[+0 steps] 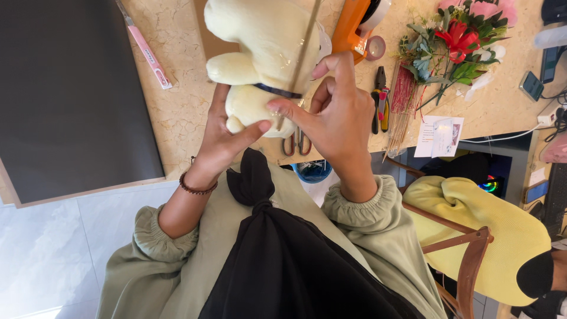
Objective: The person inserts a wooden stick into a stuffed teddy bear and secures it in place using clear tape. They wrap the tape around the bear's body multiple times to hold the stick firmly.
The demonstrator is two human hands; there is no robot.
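Cream plush toy [266, 53] gripped by left hand [221, 142] and right hand [339, 112] fingers closed.

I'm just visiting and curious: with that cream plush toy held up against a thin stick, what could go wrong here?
The thin stick lies pressed along the plush toy by the right hand; it looks slender and might snap or slip sideways. The left hand grips only the toy's lower end, so it could twist. Scissors lie on the table edge right under the hands and might get knocked off.

One head-worn camera looks steeply down, close over the beige stone-patterned tabletop [177, 112]; no second view shares it.
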